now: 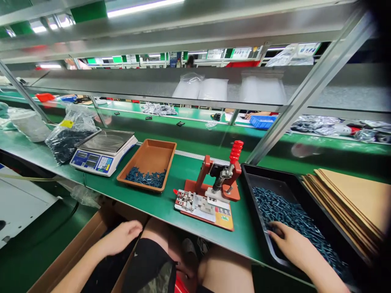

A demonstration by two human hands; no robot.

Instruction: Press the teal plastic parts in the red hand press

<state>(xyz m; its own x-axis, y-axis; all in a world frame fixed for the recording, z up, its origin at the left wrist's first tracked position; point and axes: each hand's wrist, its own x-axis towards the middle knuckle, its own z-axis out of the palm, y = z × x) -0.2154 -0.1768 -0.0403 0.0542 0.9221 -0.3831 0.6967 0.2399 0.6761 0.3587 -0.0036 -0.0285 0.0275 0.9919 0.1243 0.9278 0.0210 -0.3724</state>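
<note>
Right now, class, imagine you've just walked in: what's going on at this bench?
A seated person is working at a green workbench. Their right hand is in a black tray of small blue parts, while their left hand is open above a cardboard box. On the bench, a red hand press stands between the black tray and a brown tray holding more blue parts. A scale sits further left.

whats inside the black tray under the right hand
The black tray holds a heap of small dark blue parts, and the right hand rests on them. Whatever lies under the hand and beneath the top of the heap is covered.
</note>
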